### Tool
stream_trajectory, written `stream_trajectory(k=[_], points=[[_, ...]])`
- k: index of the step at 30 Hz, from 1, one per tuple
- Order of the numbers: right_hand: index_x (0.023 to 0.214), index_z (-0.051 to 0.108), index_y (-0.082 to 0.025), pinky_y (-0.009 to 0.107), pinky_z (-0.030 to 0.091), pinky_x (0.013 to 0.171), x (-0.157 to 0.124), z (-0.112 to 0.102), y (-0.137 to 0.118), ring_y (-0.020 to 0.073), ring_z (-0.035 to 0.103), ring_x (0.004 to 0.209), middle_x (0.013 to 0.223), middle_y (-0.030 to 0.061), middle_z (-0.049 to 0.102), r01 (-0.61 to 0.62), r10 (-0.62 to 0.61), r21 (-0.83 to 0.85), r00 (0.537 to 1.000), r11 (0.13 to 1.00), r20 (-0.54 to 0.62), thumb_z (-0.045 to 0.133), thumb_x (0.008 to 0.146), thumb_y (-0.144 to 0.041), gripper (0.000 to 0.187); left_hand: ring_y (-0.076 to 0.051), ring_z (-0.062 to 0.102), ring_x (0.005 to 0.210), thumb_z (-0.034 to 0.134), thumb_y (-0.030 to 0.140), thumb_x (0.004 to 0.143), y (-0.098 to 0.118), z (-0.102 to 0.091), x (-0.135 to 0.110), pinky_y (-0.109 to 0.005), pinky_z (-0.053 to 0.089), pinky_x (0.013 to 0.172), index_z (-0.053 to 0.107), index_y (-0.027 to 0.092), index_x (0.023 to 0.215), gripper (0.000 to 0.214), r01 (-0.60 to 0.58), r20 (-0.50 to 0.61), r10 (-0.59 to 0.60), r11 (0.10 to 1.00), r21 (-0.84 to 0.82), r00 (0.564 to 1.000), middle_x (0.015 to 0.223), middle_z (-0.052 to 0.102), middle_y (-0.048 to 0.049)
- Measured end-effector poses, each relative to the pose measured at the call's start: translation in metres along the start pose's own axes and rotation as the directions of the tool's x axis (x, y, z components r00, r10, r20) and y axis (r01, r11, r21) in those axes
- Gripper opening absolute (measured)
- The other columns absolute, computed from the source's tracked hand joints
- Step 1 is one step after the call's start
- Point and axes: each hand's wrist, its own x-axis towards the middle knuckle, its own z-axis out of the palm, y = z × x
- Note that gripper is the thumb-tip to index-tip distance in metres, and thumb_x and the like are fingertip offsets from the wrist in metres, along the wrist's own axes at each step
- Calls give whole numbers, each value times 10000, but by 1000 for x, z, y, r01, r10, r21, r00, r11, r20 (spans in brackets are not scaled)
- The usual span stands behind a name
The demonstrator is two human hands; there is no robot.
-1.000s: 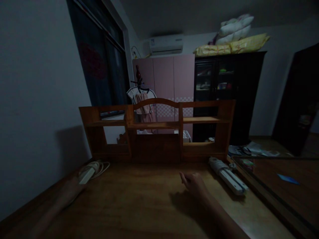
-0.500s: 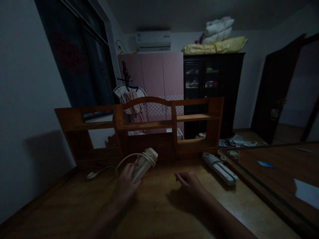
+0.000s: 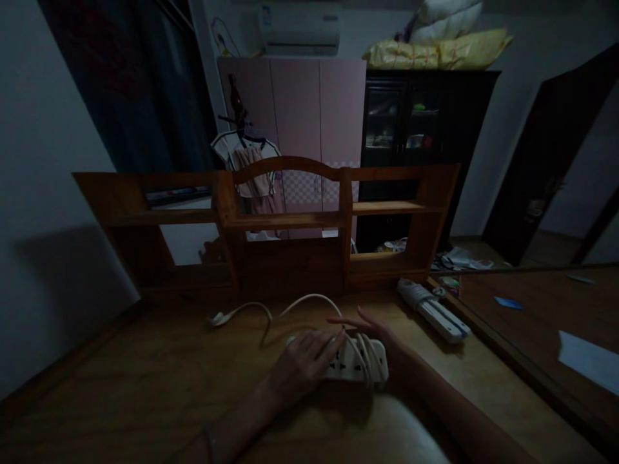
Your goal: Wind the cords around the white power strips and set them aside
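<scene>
A white power strip [image 3: 345, 367] lies slanted just above the wooden desk, part of its cord [image 3: 365, 361] wound around its right end. My left hand [image 3: 309, 361] is closed over the strip's left part, fingers across the top. Behind the right end is my right hand [image 3: 382, 335], its visible fingers stretched out and apart beside the cord; its lower fingers are hidden. Loose cord arches over the desk to a white plug [image 3: 218, 319] on the left. A second power strip [image 3: 438, 316], wrapped in its own grey cord, rests at the right.
A wooden desk shelf [image 3: 285, 222] stands along the back of the desk [image 3: 159, 380]. Beyond the raised right edge, a brown surface [image 3: 527, 328] carries a white paper [image 3: 590, 361] and a blue card [image 3: 507, 303]. A wall [image 3: 53, 290] borders the left.
The strip has moved right and nearer, turning from steep to almost crosswise. My right hand has come up to its right end and its fingers have spread. The view has tilted down.
</scene>
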Motion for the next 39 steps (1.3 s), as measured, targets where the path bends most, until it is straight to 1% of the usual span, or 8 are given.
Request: stream_trajectory(k=[5, 10, 15, 20, 23, 26, 32, 39], points=[[1213, 594, -191, 442, 366, 1006, 4, -6, 0, 283, 532, 1162, 1221, 100, 607, 17, -21, 48, 997, 999, 77, 529, 821, -472, 486, -233, 428, 1234, 393, 148, 945, 6, -3, 3, -395, 396, 1012, 231, 189, 1460, 542, -21, 31, 22, 1000, -8, 999, 1342, 484, -102], [1197, 604, -183, 403, 399, 986, 10, -26, -1, 250, 572, 1100, 1268, 101, 580, 192, -182, 86, 976, 978, -116, 555, 788, -308, 430, -241, 485, 1158, 431, 124, 917, 4, 2, 2, -421, 413, 978, 225, 286, 1461, 604, 57, 46, -56, 998, -19, 997, 1277, 510, -92], [1189, 607, -259, 341, 449, 936, 6, -47, -9, 200, 594, 1054, 1268, 38, 589, 356, -310, 85, 890, 931, -334, 577, 776, -240, 415, -248, 501, 1121, 535, 79, 816, 4, 0, 2, -414, 429, 951, 232, 369, 1446, 756, 249, 43, -246, 964, -88, 968, 1271, 496, -64], [1215, 587, -282, 350, 414, 998, 4, -52, -17, 232, 494, 1218, 1301, 32, 563, 423, -375, 31, 833, 906, -406, 680, 759, -252, 467, -208, 573, 1004, 592, 111, 734, -2, 0, -1, -314, 492, 824, 257, 385, 1430, 819, 615, 34, -638, 726, -308, 769, 1253, 491, -34], [1227, 582, -244, 367, 402, 1005, 6, -46, -13, 242, 516, 1195, 1259, 69, 594, 379, -353, -5, 855, 925, -381, 684, 779, -290, 461, -216, 568, 1049, 590, 160, 759, -11, 5, -4, -323, 479, 856, 298, 355, 1417, 746, 674, -14, -742, 616, -408, 670, 1293, 475, -44], [1220, 588, -204, 373, 434, 957, 9, -38, -6, 242, 598, 1084, 1203, 105, 626, 288, -293, -64, 902, 956, -317, 652, 813, -333, 431, -237, 524, 1147, 601, 225, 784, -17, 9, -3, -358, 439, 938, 324, 320, 1410, 691, 651, -92, -781, 574, -496, 618, 1338, 454, -65], [1268, 507, -195, 322, 525, 619, 14, -27, 5, 212, 691, 664, 970, 124, 707, 88, -131, -165, 953, 982, -274, 530, 865, -486, 498, -214, 489, 1203, 575, 282, 837, -12, 8, 3, -340, 410, 984, 367, 264, 1375, 577, 534, -157, -767, 562, -632, 623, 1330, 471, -75], [1321, 425, -215, 303, 503, 532, 3, -4, 5, 174, 630, 515, 812, 63, 706, 228, -250, -281, 967, 932, -46, 514, 843, -352, 505, -242, 502, 1182, 618, 261, 799, -3, 4, 5, -381, 432, 962, 360, 265, 1377, 633, 540, -121, -700, 637, -550, 704, 1326, 470, -89]])
